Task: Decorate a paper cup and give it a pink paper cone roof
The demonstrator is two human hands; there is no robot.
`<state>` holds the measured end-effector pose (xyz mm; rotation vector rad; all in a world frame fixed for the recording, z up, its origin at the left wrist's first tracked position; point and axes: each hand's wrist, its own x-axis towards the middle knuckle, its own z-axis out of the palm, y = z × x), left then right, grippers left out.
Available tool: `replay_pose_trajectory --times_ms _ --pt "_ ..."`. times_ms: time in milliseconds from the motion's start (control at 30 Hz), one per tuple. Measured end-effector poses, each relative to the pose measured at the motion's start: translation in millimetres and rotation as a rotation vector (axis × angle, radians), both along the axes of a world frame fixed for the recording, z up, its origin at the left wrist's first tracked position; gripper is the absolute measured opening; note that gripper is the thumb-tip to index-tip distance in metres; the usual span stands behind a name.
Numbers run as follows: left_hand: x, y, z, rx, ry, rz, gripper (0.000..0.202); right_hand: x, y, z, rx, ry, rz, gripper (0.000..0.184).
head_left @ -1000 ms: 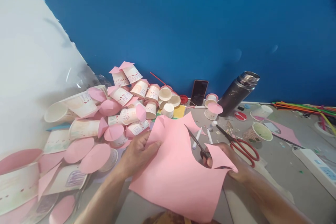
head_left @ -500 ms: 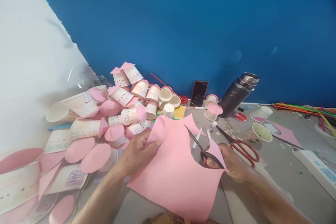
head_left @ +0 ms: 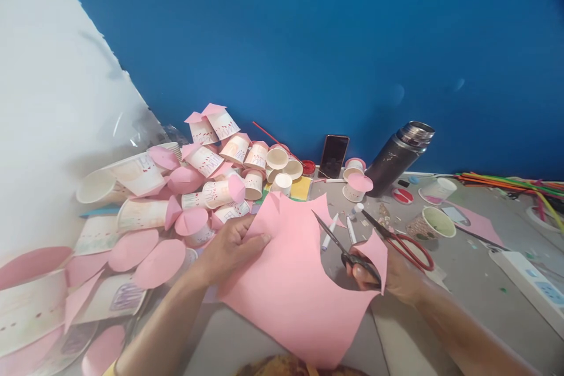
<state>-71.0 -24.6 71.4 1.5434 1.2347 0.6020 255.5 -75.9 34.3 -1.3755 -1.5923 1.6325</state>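
A large sheet of pink paper [head_left: 291, 270] hangs over the near table, a wide curved notch cut into its right side. My left hand [head_left: 235, 247] pinches its upper left part, thumb on top. In my right hand [head_left: 374, 273] is a pair of dark scissors [head_left: 337, 241], the blades pointing up and left across the notch. A narrow pink offcut [head_left: 375, 255] curls up over the right hand's fingers, which it partly hides. Two white markers [head_left: 330, 232] lie just beyond the notch.
Decorated paper cups [head_left: 202, 161] with pink paper tops pile up on the left. A phone [head_left: 333, 155] and a dark flask [head_left: 400, 158] stand by the blue wall. Red-handled scissors [head_left: 409, 249], a patterned cup [head_left: 434, 223], a power strip [head_left: 529, 282] and pipe cleaners [head_left: 493, 182] lie rightward.
The pink offcut has swung upward and now bends over my right hand. The scissors have shifted slightly right and down. My left hand keeps its hold on the sheet.
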Motion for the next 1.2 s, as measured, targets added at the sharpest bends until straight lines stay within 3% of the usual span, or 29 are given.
replay_pose_trajectory --times_ms 233,800,1033,1200 --pt "1.7 2.6 -9.4 -0.023 -0.044 -0.043 0.023 -3.4 1.2 12.9 0.001 -0.079 0.016 0.059" --pt "-2.6 6.5 -11.6 -0.006 -0.033 -0.09 0.027 4.1 3.9 10.7 0.037 -0.07 0.03 0.058" --pt "-0.2 7.7 -5.5 -0.002 -0.023 -0.105 0.025 10.3 8.4 16.0 -0.069 -0.071 0.043 0.052" --pt "2.2 6.4 -1.6 -0.04 -0.042 -0.113 0.024 10.5 10.4 20.3 -0.059 -0.059 0.022 0.052"
